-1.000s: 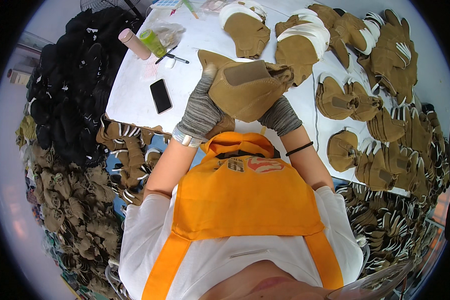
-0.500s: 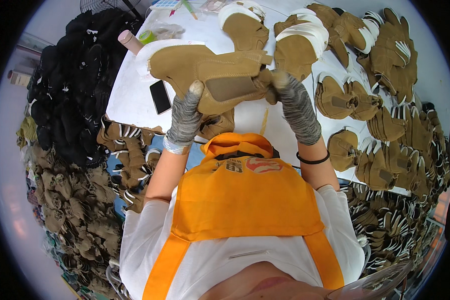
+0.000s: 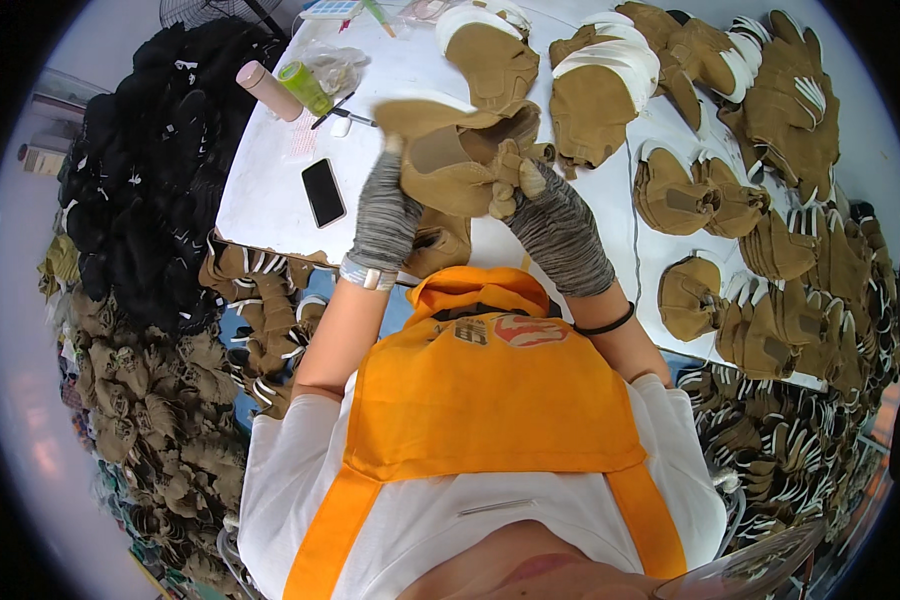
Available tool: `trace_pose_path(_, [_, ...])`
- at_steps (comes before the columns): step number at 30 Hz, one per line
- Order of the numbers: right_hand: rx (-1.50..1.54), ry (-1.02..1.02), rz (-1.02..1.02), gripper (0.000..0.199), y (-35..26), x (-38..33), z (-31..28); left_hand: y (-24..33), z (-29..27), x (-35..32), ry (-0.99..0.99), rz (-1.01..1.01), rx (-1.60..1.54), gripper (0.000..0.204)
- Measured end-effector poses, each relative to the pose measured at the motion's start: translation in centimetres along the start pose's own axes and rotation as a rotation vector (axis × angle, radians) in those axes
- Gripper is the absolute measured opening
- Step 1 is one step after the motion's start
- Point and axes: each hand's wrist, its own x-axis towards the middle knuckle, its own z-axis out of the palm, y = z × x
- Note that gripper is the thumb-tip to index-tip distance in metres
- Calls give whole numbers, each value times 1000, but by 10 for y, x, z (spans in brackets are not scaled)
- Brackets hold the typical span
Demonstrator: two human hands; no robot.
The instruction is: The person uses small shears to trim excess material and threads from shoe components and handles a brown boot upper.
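A tan boot upper (image 3: 450, 180) with a brown side panel is held up between my gloved hands, its opening turned toward me. My left hand (image 3: 385, 205), in a grey knit glove, grips its left end, and motion smears the edge there. At the top opening, my right hand (image 3: 560, 225) has its fingers closed on the rim near a tab. Another brown upper (image 3: 440, 243) lies under the held one, partly hidden by it and by my left hand.
A black phone (image 3: 322, 193), a pink bottle (image 3: 270, 90), a green roll or cup (image 3: 305, 88) and a dark pen-like tool (image 3: 355, 118) lie on the white table (image 3: 260, 200). Stacked tan uppers (image 3: 595, 105) stand at the back and right. Black uppers (image 3: 150, 170) pile up left.
The boot upper has been turned so its opening now faces me. My right hand has come left and nearer. The green item and the tool on the table are now uncovered.
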Motion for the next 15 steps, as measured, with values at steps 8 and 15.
trace_pose_path(8, [-147, 71, -29, 34, 10, -4, 2, 10, 31, -46, -88, 1016, 1214, 39])
trace_pose_path(15, [-426, 15, -162, 34, 22, -9, 7, 0, 37, -37, -215, 965, 1233, 18])
